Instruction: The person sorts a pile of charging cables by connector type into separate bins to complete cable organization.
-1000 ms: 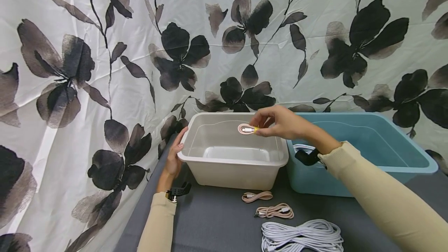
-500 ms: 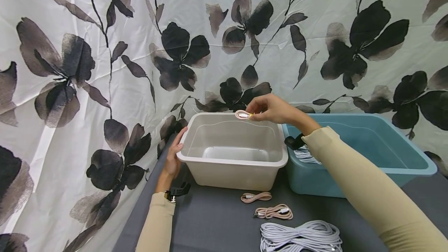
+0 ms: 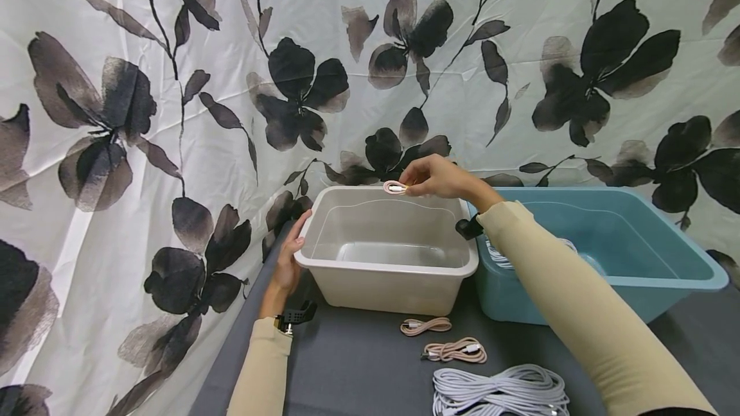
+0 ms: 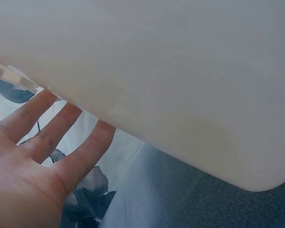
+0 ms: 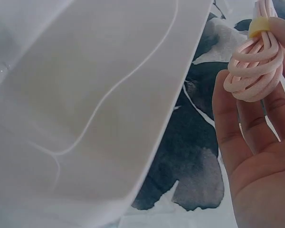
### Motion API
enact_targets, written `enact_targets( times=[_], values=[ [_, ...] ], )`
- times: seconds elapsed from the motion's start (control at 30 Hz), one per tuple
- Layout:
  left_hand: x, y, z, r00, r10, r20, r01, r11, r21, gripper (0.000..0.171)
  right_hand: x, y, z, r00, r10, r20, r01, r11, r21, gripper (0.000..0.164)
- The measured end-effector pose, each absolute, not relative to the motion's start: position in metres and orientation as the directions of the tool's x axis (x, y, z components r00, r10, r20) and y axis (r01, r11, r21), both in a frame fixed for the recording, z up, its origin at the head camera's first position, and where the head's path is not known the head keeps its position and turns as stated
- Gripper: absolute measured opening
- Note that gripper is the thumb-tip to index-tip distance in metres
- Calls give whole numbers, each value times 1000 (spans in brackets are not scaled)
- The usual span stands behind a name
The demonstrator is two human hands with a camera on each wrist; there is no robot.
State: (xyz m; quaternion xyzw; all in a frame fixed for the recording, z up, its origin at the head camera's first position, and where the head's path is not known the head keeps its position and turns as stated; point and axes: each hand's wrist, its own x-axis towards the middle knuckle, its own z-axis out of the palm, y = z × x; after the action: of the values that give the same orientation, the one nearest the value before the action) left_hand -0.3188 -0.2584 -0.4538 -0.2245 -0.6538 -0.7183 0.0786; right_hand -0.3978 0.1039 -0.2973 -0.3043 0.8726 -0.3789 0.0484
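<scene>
My right hand (image 3: pixel 444 178) pinches a small coiled pink charging cable (image 3: pixel 394 187) over the back rim of the beige plastic bin (image 3: pixel 381 294). A yellow tie (image 5: pixel 259 27) wraps the cable in the right wrist view, its loops hanging in front of my fingers. At the bin's left side, my left hand (image 3: pixel 286 265) rests against the wall near the rim. In the left wrist view its fingers (image 4: pixel 88 149) are spread and mostly straight, their tips at the bin's edge. The inside of the beige bin shows a bare floor.
A blue bin (image 3: pixel 636 281) stands right of the beige one, with white cable (image 3: pixel 500 255) inside, partly hidden by my right sleeve. On the grey surface in front lie two pink cable coils (image 3: pixel 426 326) and a large white cable bundle (image 3: pixel 500 391). A floral curtain (image 3: pixel 231 69) hangs behind.
My right hand has moved up and slightly left with the pink cable, from above the beige bin's middle to its back rim. My left hand has stayed at the bin's side.
</scene>
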Motion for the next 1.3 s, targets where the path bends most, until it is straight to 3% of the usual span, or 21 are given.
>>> enact_targets(
  times=[0.87, 1.3],
  values=[
    [-321, -258, -456, -889, 169, 426, 413, -105, 905, 69, -395, 104, -302, -827, -545, 138, -475, 545, -691, 20],
    [-321, -257, -455, -889, 167, 426, 415, -99, 904, 70, -343, 119, -279, -729, -659, 186, -608, 500, -616, 20]
  ],
)
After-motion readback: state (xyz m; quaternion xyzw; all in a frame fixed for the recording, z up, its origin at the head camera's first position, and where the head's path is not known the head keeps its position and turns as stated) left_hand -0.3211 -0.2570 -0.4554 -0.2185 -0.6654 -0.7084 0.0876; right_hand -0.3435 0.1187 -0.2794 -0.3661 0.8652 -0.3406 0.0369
